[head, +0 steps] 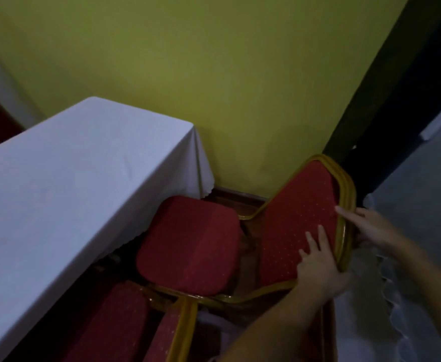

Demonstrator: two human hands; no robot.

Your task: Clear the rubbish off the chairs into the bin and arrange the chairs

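Observation:
A red padded chair with a gold frame stands in the corner, its seat [190,246] facing the white-clothed table and its backrest [297,218] toward me. My left hand [318,267] grips the backrest's lower right edge, fingers spread on the red fabric. My right hand [365,226] holds the gold frame on the backrest's right side, index finger stretched along the top. A second red chair [125,325] sits at the bottom left, close beside the first. No rubbish or bin shows.
A table with a white cloth [70,192] fills the left side. A yellow-green wall [214,87] closes the corner behind. A dark door frame [386,100] rises on the right. White lace fabric [386,309] hangs at the lower right.

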